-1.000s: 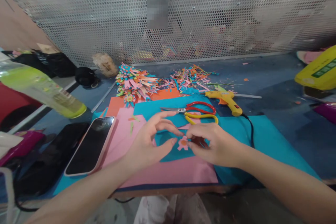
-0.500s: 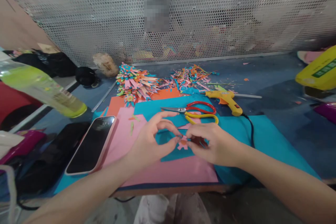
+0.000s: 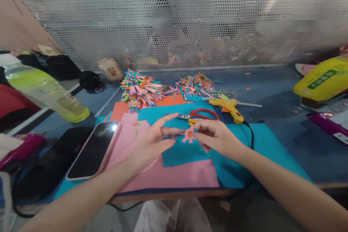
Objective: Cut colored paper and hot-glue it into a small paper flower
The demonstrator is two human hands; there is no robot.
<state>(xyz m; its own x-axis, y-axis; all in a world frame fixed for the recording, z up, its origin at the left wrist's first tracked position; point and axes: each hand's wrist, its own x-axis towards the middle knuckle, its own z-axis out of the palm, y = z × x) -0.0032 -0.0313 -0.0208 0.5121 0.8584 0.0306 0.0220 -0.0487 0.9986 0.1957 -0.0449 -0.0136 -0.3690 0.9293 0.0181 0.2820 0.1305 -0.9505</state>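
Observation:
Between thumb and fingers of my right hand (image 3: 214, 136) is a small pink paper flower (image 3: 189, 134) with an orange centre. My left hand (image 3: 153, 139) is just left of it, fingers spread and thumb apart; one fingertip comes close to the petals, and I cannot tell whether it touches. Beneath both hands lie blue paper (image 3: 185, 156) and pink paper (image 3: 187, 175). Behind the flower rest scissors (image 3: 203, 113) with one red and one yellow handle, the yellow one partly hidden by my right hand. A yellow glue gun (image 3: 228, 108) lies beyond them.
A phone (image 3: 94, 150) lies at left, near a tilted green bottle (image 3: 49, 92). At the back are a pile of fringed paper pieces (image 3: 140, 88) and a heap of paper scraps (image 3: 197, 84), before a perforated metal panel (image 3: 217, 18). A yellow packet (image 3: 320, 79) is at right.
My left fingers have come away from the flower and spread. My right hand has raised the flower slightly and turned its face more toward me. The view has shifted a little.

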